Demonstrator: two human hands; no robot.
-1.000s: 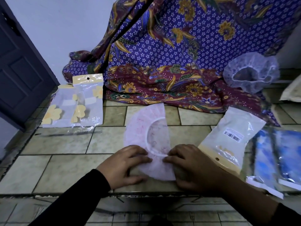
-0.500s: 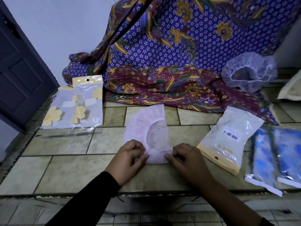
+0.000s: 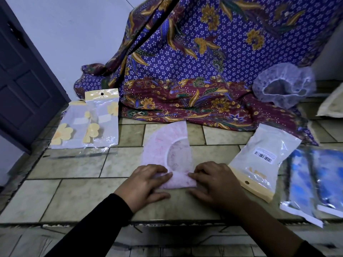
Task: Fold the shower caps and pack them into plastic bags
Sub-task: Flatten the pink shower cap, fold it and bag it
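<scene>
- Head view: two clear plastic bags (image 3: 102,117) with yellow headers lie at the left on the tiled floor (image 3: 78,169), holding pale pieces printed with yellow flowers.
- A barcode-labelled bag (image 3: 263,156) at the right holds something whitish.
- The pink shower cap (image 3: 167,153) lies flat in the middle, folded into a curved wedge.
- The left hand (image 3: 146,184) and right hand (image 3: 213,182) press its near end with flat, uncurled fingers.

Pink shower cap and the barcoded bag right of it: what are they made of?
Pink shower cap: likely thin plastic film, matte, semi-sheer, faint pink print; it lies limp and flat, with a whitish gathered band curving across. Barcoded bag: clear glossy plastic film, shown by glare streaks and crinkles; its yellow header strip could be card or printed film.
</scene>
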